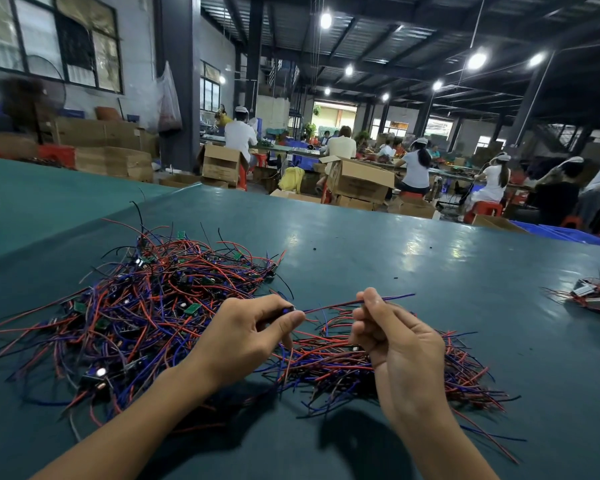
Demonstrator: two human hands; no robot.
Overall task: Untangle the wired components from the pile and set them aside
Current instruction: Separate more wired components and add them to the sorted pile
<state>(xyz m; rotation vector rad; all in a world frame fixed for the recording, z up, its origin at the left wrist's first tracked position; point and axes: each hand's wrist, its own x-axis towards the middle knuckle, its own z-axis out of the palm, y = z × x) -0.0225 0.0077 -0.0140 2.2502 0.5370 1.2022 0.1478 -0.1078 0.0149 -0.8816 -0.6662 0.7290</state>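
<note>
A big tangled pile (146, 306) of red, blue and black wires with small green circuit boards lies on the left of the green table (395, 265). A neater bundle (343, 365) of wired components lies under and between my hands. My left hand (246, 334) pinches a small dark component between thumb and forefinger. My right hand (392, 341) pinches that component's red and blue wires (329, 305), which stretch between the two hands and stick out to the right past the fingers.
Another small heap of wired parts (593, 299) sits at the table's right edge. Beyond the table's far edge are cardboard boxes (357, 181), red stools and several seated workers. Two tiny black bits (314, 249) lie on the table's middle.
</note>
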